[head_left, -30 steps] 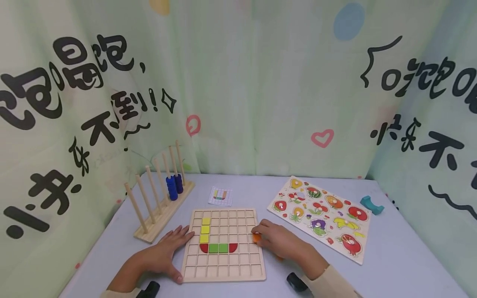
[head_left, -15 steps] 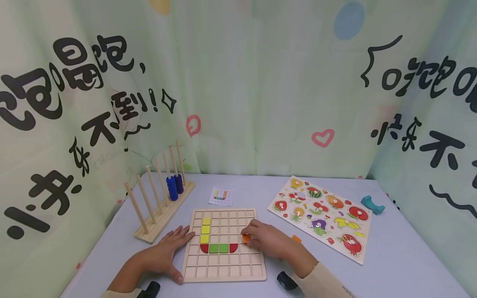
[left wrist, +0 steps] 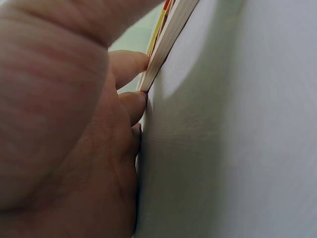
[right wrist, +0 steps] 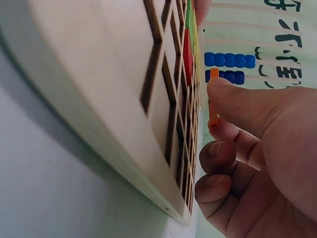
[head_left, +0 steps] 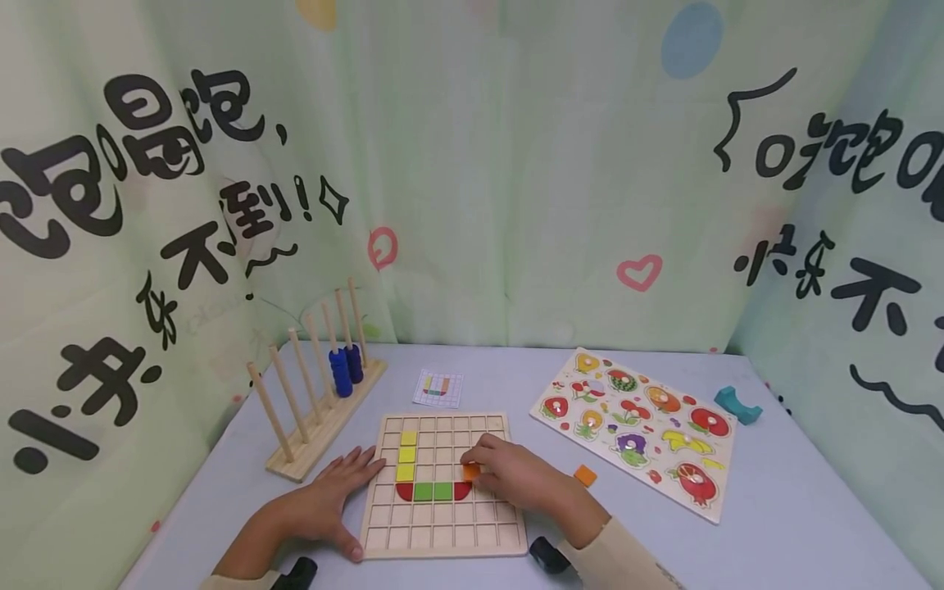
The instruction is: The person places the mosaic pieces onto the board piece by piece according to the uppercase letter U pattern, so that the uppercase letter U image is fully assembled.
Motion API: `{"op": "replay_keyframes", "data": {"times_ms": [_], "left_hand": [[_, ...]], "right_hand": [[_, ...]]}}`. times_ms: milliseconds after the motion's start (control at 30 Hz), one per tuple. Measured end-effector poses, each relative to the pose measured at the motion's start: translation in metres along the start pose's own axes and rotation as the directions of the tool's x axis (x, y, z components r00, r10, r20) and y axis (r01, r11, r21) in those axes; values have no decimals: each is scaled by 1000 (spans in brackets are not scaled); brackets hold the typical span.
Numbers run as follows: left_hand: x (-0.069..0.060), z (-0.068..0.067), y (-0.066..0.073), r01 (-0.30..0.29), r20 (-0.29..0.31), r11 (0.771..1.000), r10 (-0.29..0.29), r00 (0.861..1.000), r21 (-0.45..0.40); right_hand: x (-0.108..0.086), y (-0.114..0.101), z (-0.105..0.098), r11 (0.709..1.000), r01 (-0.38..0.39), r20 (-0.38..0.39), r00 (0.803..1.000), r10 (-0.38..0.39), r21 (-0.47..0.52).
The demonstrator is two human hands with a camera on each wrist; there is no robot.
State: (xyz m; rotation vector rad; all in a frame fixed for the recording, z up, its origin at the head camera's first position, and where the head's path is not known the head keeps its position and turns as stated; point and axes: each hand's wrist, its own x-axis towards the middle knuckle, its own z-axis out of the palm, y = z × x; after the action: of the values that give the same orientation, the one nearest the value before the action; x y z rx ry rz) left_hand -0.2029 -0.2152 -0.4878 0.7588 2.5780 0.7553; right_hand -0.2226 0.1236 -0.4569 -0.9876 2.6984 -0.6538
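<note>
A wooden grid board lies on the table, with a column of yellow squares, two green squares and a red rounded piece at each end of the green row. My right hand pinches an orange square tile between thumb and finger, just above the right red piece; the right wrist view shows this orange tile edge-on, held off the board. My left hand rests by the board's left edge, fingers spread, fingertips touching its side in the left wrist view.
A second orange tile lies right of the board. Behind are a small pattern card and, at left, a peg rack with blue beads. A fruit puzzle board and a teal block are at right.
My right hand has moved left over the board with the orange tile, from the right edge to above the right red piece. The other orange tile has come into view. The left hand stays put.
</note>
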Motion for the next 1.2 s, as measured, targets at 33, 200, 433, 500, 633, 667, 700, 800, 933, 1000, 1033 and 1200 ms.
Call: {"op": "replay_keyframes", "data": {"times_ms": [33,200,433,500,633,667,700,800,933,1000,1033,1200], "left_hand": [[0,0,-1,1,-1,1000,-1,1000,0],[2,1,-5,16,0,1000,-16,1000,1],[2,5,-7,33,5,999,-33,999,-11],[2,5,-6,38,7,999,-38,999,-15],[2,4,-3,56,7,998,-56,998,-18],[2,3,-2,57,7,998,-57,998,-18],[2,3,-2,59,6,998,-59,998,-18],[2,3,-2,58,6,998,-58,998,-18],[2,4,-3,61,11,998,-61,998,-22],[3,4,-3,62,13,998,-62,998,-24],[3,4,-3,62,13,998,-62,998,-23],[3,4,-5,53,7,999,-52,999,-9]], "right_hand": [[1,0,0,1000,-2,1,1000,2,1],[7,2,3,1000,-10,7,1000,11,-10],[10,4,6,1000,-5,5,1000,5,-8],[10,4,6,1000,-12,7,1000,12,-7],[11,6,6,1000,7,4,1000,-6,-11],[11,6,6,1000,15,5,1000,-14,-15],[12,6,5,1000,21,6,1000,-21,-20],[14,5,4,999,29,18,999,-28,-35],[17,4,3,999,28,40,999,-26,-45],[18,4,3,999,26,47,999,-24,-46],[19,4,4,999,27,48,999,-25,-46],[22,4,3,999,30,48,998,-28,-41]]}}
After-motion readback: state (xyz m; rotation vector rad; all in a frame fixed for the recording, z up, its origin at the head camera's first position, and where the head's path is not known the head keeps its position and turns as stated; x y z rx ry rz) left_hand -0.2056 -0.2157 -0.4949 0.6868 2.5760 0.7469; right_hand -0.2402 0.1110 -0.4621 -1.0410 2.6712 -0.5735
